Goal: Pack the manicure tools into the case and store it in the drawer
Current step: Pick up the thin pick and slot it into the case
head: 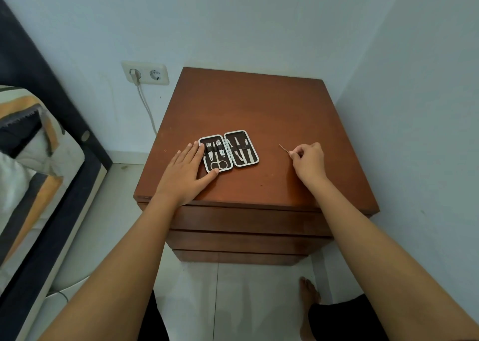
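Bed point(39, 159) with patterned bedding at far left, dark frame alongside it. Wall socket point(145, 73) next, white cable plugged into its left outlet and hanging down. Brown wooden bench point(259, 102) with closed drawer fronts point(246, 221) below the top. Left hand point(185, 171) lies flat on the bench top, fingers point(193, 150) spread and extended, gripping nothing; fingertips touch the left edge of the case, thumb against its near corner by the scissors. Case point(228, 151) lies opened flat, near the middle of the bench top, both halves up. Left half holds scissors point(218, 165) and other small tools under a strap; right half holds three slim tools. Right of the case, well apart, right hand point(308, 160) is just above the bench top, fingers pinched closed on a thin metal tool point(283, 148), its tip pointing up-left toward the case. Bare foot point(309, 291) on the tiled floor below.
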